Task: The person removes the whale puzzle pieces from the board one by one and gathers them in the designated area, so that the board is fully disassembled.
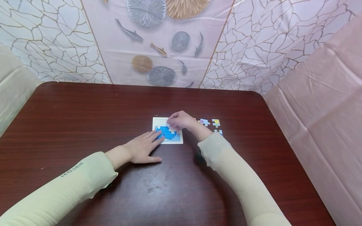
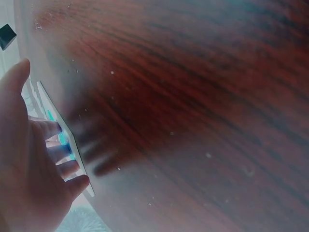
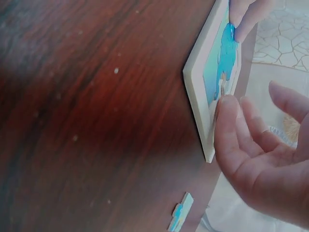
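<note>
A white-framed jigsaw board (image 1: 168, 142) with a blue whale picture (image 1: 167, 134) lies on the table. My left hand (image 1: 143, 147) rests on its left side, fingers straight and spread, thumb out over the table. Over the board's right part is my right hand (image 1: 181, 121), fingers bent. At its fingertips I see a small puzzle piece (image 3: 222, 90), mostly hidden by the fingers, close to the board's surface. The left wrist view shows the left fingers (image 2: 59, 153) over the board's edge (image 2: 72, 140).
Right of the board lie several loose puzzle pieces, among them one with a yellow sun (image 1: 216, 121) and one with a pink mark (image 1: 204, 122). Another (image 1: 218, 132) is partly behind the right forearm. Patterned cloth (image 1: 158, 47) hangs behind the dark wooden table (image 1: 85, 110).
</note>
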Tool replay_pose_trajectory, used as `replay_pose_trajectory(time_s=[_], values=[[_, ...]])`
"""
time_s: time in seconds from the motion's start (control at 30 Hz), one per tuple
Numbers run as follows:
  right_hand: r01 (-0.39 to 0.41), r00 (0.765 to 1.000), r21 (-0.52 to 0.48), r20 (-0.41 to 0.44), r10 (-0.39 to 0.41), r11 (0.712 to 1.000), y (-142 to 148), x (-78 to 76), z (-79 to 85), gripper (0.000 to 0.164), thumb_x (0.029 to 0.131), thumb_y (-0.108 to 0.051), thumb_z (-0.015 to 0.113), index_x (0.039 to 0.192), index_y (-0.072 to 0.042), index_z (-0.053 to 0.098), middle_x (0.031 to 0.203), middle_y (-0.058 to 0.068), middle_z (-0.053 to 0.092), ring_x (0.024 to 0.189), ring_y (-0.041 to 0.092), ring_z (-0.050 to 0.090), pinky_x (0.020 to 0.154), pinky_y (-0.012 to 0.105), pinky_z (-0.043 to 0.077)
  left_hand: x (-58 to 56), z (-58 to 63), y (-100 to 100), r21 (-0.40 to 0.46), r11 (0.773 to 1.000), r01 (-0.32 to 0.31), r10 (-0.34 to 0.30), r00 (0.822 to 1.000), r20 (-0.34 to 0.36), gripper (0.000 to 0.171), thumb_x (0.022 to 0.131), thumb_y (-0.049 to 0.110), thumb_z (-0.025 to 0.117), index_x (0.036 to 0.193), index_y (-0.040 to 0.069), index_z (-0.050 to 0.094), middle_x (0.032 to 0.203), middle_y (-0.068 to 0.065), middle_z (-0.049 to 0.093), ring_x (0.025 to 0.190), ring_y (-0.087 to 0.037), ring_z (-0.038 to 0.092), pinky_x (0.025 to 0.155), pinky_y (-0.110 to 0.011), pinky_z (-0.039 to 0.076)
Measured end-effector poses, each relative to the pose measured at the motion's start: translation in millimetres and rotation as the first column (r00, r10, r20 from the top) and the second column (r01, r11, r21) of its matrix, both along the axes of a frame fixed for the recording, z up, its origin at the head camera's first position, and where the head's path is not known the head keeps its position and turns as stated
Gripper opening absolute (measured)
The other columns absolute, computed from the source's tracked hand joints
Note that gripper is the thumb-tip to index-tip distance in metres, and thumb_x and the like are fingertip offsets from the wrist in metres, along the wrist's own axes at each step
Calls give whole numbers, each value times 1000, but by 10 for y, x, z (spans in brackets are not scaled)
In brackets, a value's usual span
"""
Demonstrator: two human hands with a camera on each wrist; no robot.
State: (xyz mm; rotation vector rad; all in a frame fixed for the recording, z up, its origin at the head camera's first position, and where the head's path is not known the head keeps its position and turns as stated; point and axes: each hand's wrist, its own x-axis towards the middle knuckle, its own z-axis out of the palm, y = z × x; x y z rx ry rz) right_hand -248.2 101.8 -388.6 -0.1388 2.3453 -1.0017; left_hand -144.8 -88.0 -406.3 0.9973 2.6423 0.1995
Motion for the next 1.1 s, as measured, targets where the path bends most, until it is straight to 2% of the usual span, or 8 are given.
replay_pose_trajectory(time_s=[0.27,0.5,0.77,0.97,1.1], values=[[22,999,40,-28,-21,999,-9,12,28,28,89,-27,63,105,-5,68,98,12,68,82,20,64,72,25,56,-4,1,1,-3,1000,5,-5,1000,-14,82,89,59,46,147,5,27,155,-19,19,144,-35,15,116,-46,20],[43,999,30,-16,-43,999,-38,18,15,30,89,-28,63,108,-5,67,98,12,66,81,19,63,76,26,56,-6,8,8,-9,1000,5,-5,1000,-9,82,89,59,47,148,5,27,155,-19,19,144,-35,15,117,-46,20],[94,996,-67,9,-94,993,-80,32,15,23,86,-9,66,106,1,66,93,15,64,76,19,65,77,30,57,-2,14,6,-8,1000,3,-3,1000,-11,83,88,60,47,147,5,27,155,-19,19,144,-35,15,116,-46,20],[87,996,-51,6,-87,995,-69,31,0,23,85,-6,66,107,0,68,100,17,68,75,19,69,73,26,57,-7,13,6,-6,1000,9,-9,1000,-22,83,88,60,47,147,5,28,154,-19,19,144,-36,16,116,-46,20],[85,996,-49,-5,-85,995,-67,23,-22,21,84,-7,67,105,0,69,98,17,69,71,17,68,70,25,57,-8,11,7,-6,1000,10,-10,1000,-22,84,88,61,47,147,4,28,154,-20,20,144,-36,16,116,-46,20]])
